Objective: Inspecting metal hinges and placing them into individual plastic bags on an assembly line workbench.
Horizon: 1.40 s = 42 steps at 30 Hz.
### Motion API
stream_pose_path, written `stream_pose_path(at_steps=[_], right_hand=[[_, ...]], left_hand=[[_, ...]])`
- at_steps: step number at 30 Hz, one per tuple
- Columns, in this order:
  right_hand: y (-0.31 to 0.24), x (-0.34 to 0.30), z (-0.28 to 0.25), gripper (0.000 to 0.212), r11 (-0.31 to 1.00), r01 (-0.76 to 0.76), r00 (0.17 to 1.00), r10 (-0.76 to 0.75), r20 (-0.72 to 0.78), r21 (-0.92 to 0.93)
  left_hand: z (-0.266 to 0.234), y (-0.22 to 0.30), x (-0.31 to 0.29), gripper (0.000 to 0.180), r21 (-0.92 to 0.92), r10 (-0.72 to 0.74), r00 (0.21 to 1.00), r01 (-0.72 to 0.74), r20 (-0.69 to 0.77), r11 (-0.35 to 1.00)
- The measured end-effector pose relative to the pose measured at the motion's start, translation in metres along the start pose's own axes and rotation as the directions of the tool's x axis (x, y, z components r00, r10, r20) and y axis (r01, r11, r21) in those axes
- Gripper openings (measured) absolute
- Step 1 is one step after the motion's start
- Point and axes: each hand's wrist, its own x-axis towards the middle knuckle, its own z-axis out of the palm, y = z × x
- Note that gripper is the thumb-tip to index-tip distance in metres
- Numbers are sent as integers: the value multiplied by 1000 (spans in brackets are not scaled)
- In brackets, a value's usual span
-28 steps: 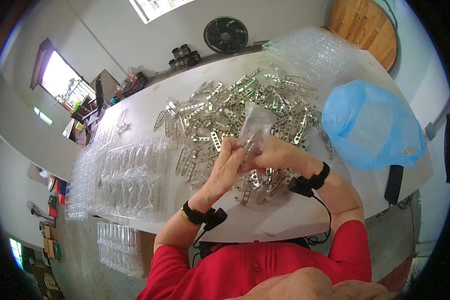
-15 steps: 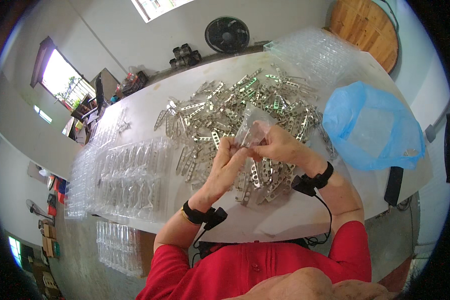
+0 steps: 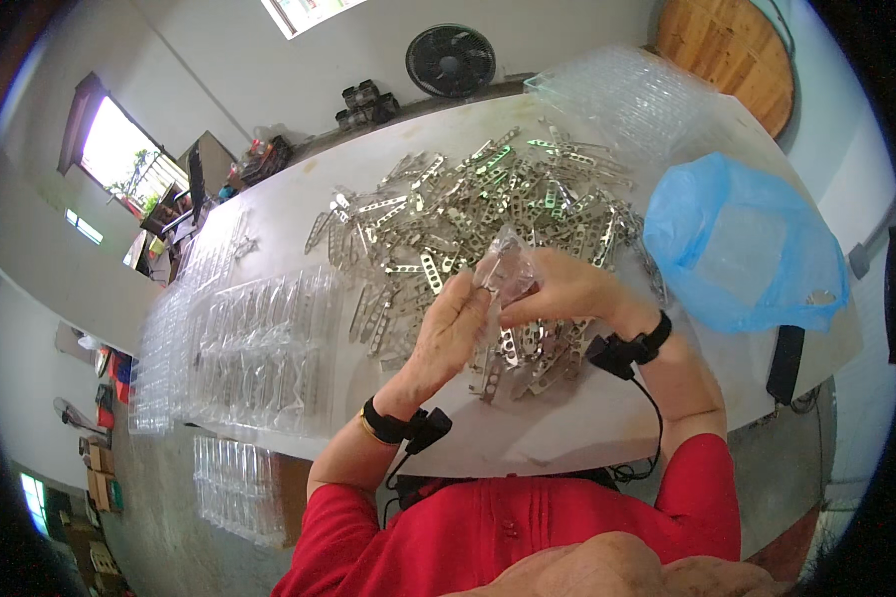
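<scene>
Clear plastic trays stand at the left of the frame, along the edge of a white table. Just to their right, a clear tray shows a row of long, slim shapes through its film; this looks like the finished portion, though glare hides exactly what each slot holds. More trays sit below the tabletop at lower left.

At the centre, a person's left hand pinches a small clear bag between thumb and fingers, in front of a broad heap of loose metal pieces. Whether the bag has a piece inside cannot be made out. The right hand meets the bag from the other side, fingers curled, thumb apart; whether it grips the plastic cannot be told.

The heap spreads across the middle of the table, suggesting that most of the work is left and this bag is only partway done. At upper right lie further clear trays, with a blue plastic bag below them.
</scene>
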Motion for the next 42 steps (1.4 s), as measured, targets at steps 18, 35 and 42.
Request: stream_pose_path(at_steps=[18,35,42], right_hand=[[-11,-15,-11,20,951,-59,950,147,-276,304],[-15,-11,-7,10,956,-197,941,247,-232,220],[-4,-12,-22,15,960,-118,878,221,-426,254]], left_hand=[[-8,-7,0,26,460,171,984,-133,-41,878],[-5,5,3,28,391,40,999,-48,27,919],[-25,-3,8,25,-59,34,989,-43,-146,997]])
